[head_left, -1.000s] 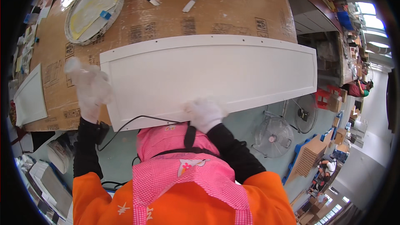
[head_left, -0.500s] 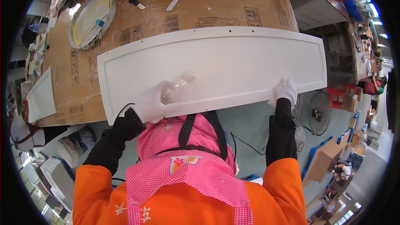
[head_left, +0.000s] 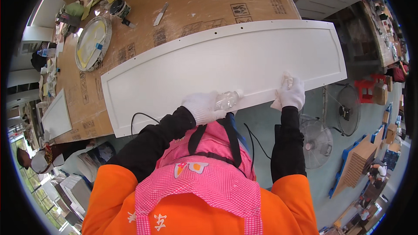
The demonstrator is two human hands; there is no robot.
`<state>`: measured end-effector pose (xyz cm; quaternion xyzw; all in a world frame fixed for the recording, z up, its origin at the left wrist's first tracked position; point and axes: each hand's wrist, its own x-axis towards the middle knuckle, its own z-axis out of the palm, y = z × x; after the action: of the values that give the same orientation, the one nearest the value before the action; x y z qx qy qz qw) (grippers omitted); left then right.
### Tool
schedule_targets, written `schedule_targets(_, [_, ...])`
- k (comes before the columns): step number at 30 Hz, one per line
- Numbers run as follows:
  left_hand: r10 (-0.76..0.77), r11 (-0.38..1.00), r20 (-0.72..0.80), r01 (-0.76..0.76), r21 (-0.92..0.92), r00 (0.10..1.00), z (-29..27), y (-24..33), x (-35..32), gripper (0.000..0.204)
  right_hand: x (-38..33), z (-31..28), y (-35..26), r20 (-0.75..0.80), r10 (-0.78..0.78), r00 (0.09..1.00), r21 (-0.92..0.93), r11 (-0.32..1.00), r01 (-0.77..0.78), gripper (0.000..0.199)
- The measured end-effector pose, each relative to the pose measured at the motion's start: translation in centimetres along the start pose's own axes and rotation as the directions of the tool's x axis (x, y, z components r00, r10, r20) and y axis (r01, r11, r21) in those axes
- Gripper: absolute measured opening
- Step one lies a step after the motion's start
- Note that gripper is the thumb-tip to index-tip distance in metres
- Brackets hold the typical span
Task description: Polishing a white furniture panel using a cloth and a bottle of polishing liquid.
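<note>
A long white panel (head_left: pixel 183 74) with a raised border lies across the near edge of the table. My left hand (head_left: pixel 201 109), in a white glove, is closed around a clear plastic bottle (head_left: pixel 227 100), which lies tilted over the panel's near border with its neck toward the right. My right hand (head_left: pixel 294 95), also gloved in white, is closed on a pale crumpled cloth (head_left: pixel 287 81) at the panel's near right edge. Part of that cloth hangs below the fingers. Whether liquid is in the bottle I cannot tell.
On the cardboard-covered table (head_left: pixel 196 8) are a round lid (head_left: pixel 89 54) with yellow residue, a small tub (head_left: pixel 119 8) and a scraper (head_left: pixel 160 14). A smaller white panel (head_left: pixel 57 115) stands at the left. Fans (head_left: pixel 315 143) stand on the floor to the right.
My left hand has carried the bottle to the right, toward my right hand and the panel's near border. The cloth in my right hand shows more plainly. The whole view has turned slightly.
</note>
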<state>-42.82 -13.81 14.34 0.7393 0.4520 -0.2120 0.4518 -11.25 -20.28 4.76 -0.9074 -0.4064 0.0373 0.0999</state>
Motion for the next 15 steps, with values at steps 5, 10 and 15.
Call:
schedule_targets(5, [-0.028,0.999,-0.172,0.024,-0.024,0.985,0.5,-4.3,-4.0,0.066,-0.2,0.8,0.8,-0.079,-0.088,0.993,-0.003,0.996,0.088,0.027])
schedule_targets(10, [-0.345,0.923,-0.165,0.366,0.115,0.924,0.8,-10.9,-12.7,0.061,-0.3,0.9,0.8,-0.05,-0.095,0.994,-0.007,0.995,0.095,0.026])
schedule_targets(15, [-0.363,0.932,-0.089,0.36,-0.047,0.928,1.8,-11.2,-12.0,0.059,-0.2,1.0,0.5,-0.073,-0.096,0.993,0.006,0.995,0.097,0.023])
